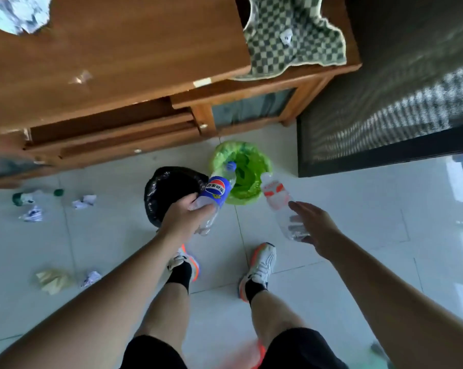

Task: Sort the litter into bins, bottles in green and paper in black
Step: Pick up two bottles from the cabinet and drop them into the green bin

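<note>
Item, nearest: my two white trainers (259, 267) on the pale tiled floor (331, 275)
Item: my left hand (184, 217), fingers wrapped round the base of a clear bottle with a blue label (216, 191), its blue cap tilted out over the green bin (241, 174)
Item: my right hand (318, 227), fingers spread loose, a clear bottle with a red label (281, 206) against them; whether I gripped it I cannot tell
Item: black bin (169, 190), just beside the green bin and touching it, under my left hand
Item, to my left on the floor: crumpled paper balls (84, 201), a flattened yellowish wrapper (53, 279), a green-capped bottle (25, 197)
Item, farthest: wooden desk (118, 62), with a checked cloth (294, 35) on the cabinet beside it
</note>
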